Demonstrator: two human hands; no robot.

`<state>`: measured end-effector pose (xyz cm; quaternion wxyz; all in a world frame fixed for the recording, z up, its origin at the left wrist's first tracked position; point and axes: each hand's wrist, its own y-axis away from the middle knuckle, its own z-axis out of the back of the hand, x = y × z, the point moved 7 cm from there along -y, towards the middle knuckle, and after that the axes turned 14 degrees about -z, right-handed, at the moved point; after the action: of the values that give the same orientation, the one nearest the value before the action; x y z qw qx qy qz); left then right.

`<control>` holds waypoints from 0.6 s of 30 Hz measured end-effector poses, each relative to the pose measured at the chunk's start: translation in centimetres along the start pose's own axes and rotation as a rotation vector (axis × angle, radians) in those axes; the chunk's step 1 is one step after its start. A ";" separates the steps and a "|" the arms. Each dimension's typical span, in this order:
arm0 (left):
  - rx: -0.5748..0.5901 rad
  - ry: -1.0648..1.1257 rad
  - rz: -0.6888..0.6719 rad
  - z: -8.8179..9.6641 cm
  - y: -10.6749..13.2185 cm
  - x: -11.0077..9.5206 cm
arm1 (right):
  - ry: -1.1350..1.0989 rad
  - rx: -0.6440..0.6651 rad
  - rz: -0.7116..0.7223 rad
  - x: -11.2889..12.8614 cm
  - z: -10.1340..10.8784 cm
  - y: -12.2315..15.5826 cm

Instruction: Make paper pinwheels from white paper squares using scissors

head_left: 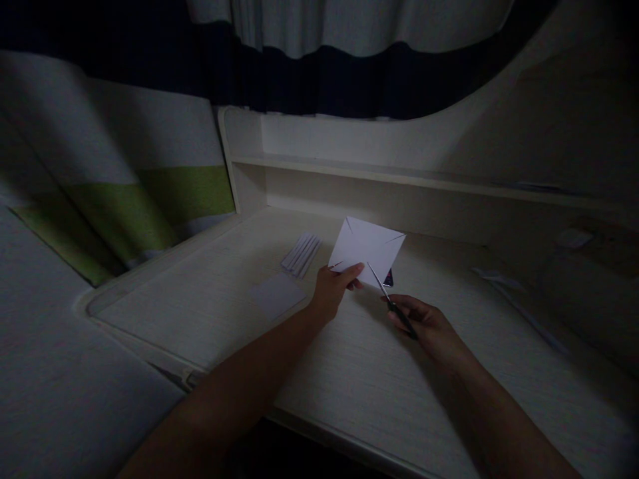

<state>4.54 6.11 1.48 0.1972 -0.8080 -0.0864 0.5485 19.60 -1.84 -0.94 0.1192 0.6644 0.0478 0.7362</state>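
Observation:
A square sheet of white paper (pixel 368 243) is held up over the desk, with short diagonal lines running inward from its corners. My left hand (pixel 333 287) pinches its near left edge, thumb on top. In my right hand (pixel 424 326) is a pair of scissors (pixel 399 313) with dark handles. The blades point up and left and overlap the near right edge of the paper; whether they are cutting it I cannot tell. Behind the sheet, a dark phone-like object (pixel 389 277) is mostly hidden.
Left of the paper lie several folded white strips (pixel 301 254) and a flat square sheet (pixel 277 295) on the pale desk (pixel 210 319). A low shelf (pixel 349 170) runs along the back beneath a striped curtain (pixel 319 73). A long thin item (pixel 524 313) lies at the right.

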 end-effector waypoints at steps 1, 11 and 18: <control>0.000 0.001 0.000 0.0 0.0 0.0 | 0.000 0.000 0.001 0.0 0.0 0.0; -0.011 0.005 0.006 0.0 0.1 -0.2 | 0.015 0.010 0.008 0.1 -0.1 0.0; -0.011 0.018 -0.002 -0.1 0.0 0.0 | 0.023 0.015 0.005 -0.2 0.0 -0.1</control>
<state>4.64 6.03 1.52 0.1941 -0.8138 -0.0885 0.5406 19.59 -1.73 -1.15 0.1120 0.6569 0.0531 0.7437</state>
